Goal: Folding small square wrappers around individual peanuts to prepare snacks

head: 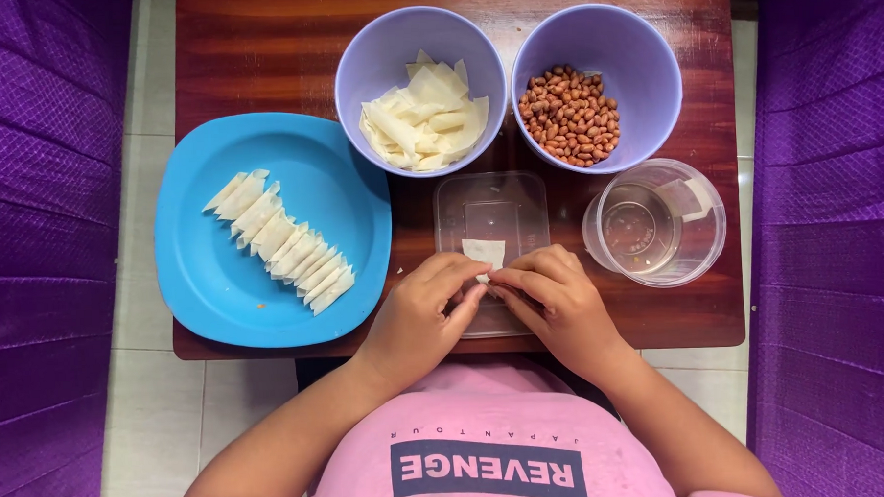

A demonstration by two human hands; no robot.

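My left hand (426, 308) and my right hand (549, 296) meet fingertip to fingertip over a clear flat plastic lid (490, 210) on the wooden table (259, 59). Between the fingers both hands pinch a small pale pastry wrapper strip (484, 252), which lies partly on the lid. A blue plate (218, 286) to the left carries a slanting row of several folded wrapper pieces (280, 240). Behind the lid stand two lilac bowls: the left bowl (376, 55) holds cut wrapper strips (424, 122), the right bowl (641, 55) holds peanuts (568, 115).
A clear round plastic container (657, 223) with a little water stands to the right of the lid. Purple fabric (40, 243) flanks the table on both sides. Light floor tiles (153, 396) show beyond the table's edges.
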